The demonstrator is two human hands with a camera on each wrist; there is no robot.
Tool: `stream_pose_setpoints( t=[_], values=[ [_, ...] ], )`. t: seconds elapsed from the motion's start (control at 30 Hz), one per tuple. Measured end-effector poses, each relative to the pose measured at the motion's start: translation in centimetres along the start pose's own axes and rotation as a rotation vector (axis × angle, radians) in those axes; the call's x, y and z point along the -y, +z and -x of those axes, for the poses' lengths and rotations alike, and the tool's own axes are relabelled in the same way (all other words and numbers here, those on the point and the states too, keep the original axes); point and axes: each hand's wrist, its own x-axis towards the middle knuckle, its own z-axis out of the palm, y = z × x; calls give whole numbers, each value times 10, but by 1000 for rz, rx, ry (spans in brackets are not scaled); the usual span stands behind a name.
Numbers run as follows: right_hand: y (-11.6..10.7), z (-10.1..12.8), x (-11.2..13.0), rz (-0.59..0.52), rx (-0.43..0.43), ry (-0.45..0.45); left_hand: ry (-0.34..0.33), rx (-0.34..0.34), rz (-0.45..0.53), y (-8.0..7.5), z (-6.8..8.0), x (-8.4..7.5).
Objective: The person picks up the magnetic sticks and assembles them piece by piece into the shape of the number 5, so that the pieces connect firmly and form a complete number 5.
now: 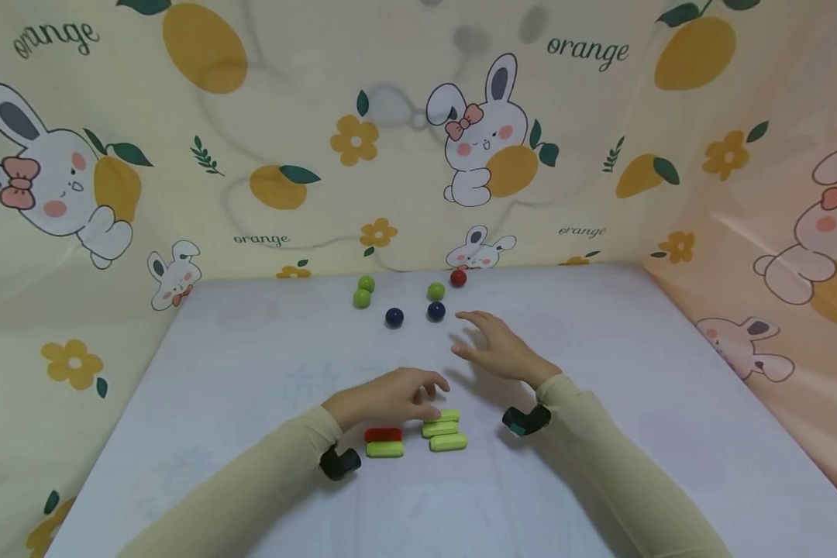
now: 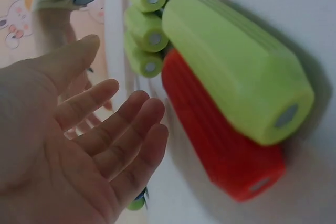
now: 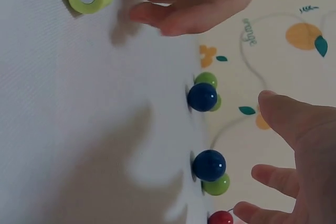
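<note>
My left hand [image 1: 390, 394] hovers palm down, fingers loosely bent, overlapping the farthest of three stacked light-green rods [image 1: 449, 442] in the head view. Left of these, a red rod [image 1: 384, 435] lies against another light-green rod [image 1: 384, 449]; the left wrist view shows round grey inserts in the rod ends. Nothing is held in that palm [image 2: 79, 156]. My right hand [image 1: 502, 353], fingers spread and holding nothing, is nearest the right-hand dark blue ball [image 1: 435, 311]. A second dark blue ball [image 1: 394, 318] sits left of it.
Behind the blue balls are a green ball [image 1: 435, 291], a red ball [image 1: 458, 277] and two touching green balls [image 1: 361, 298]. The white tabletop [image 1: 251, 372] ends at a printed cloth backdrop [image 1: 404, 178]. A black wrist camera [image 1: 339, 463] is on each sleeve.
</note>
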Motion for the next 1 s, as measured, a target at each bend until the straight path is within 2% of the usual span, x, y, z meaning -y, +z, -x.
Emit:
stream_pose_setpoints(
  t=[0.3,0.53,0.67,0.83,1.0],
  values=[
    [6,-9,-3,-58,20,16,-10,21,-88,5,-15,-3],
    [10,-22,-11,-111,21,53,29,55,-150,5,-25,-14],
    [12,-28,-14,-127,25,59,7,83,-171,5,-27,-18],
    [12,-31,-12,-146,29,67,6,101,-143,4,-29,-13],
    [13,-35,-13,-178,32,64,20,92,-37,-1,-30,1]
  ],
)
